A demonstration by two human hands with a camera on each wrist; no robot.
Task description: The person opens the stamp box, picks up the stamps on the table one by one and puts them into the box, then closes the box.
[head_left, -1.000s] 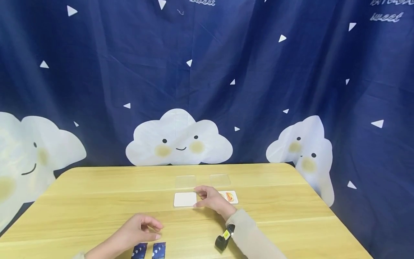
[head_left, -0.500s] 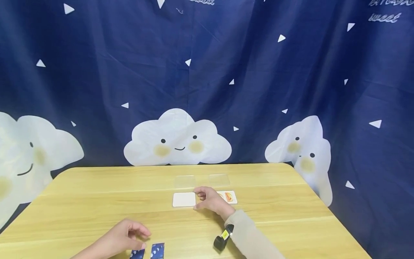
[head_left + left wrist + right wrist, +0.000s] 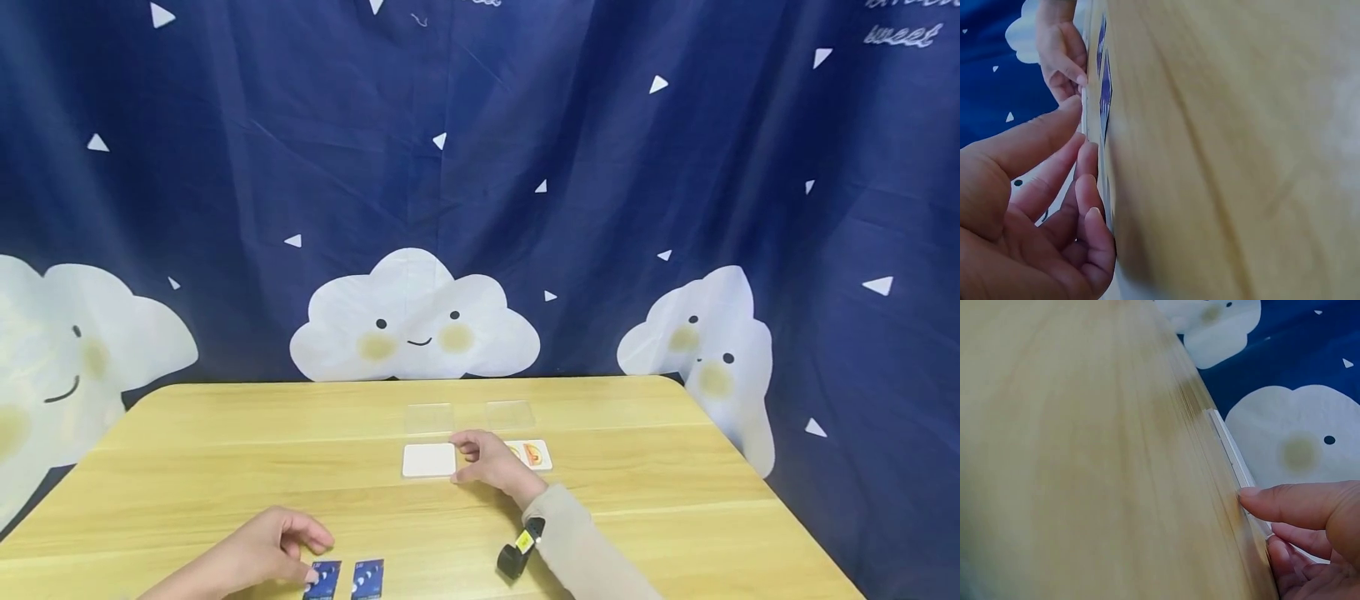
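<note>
Seen from the head, the left hand (image 3: 266,546) has drifted leftward, so its thumb tip now meets the left edge of a small dark-blue printed card (image 3: 326,577) on the pale wooden worktop (image 3: 660,517); attention seems to be turning there, I'd judge, while the right hand (image 3: 491,462) stays by the flat white rectangular card (image 3: 427,460). The left wrist view shows loosely bent fingers, gripping nothing. In the right wrist view, thumb and fingers pinch the white card's end.

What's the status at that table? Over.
Right hand grips white card. Left hand beside two blue cards; touch unclear. Nothing visibly in the way.
</note>
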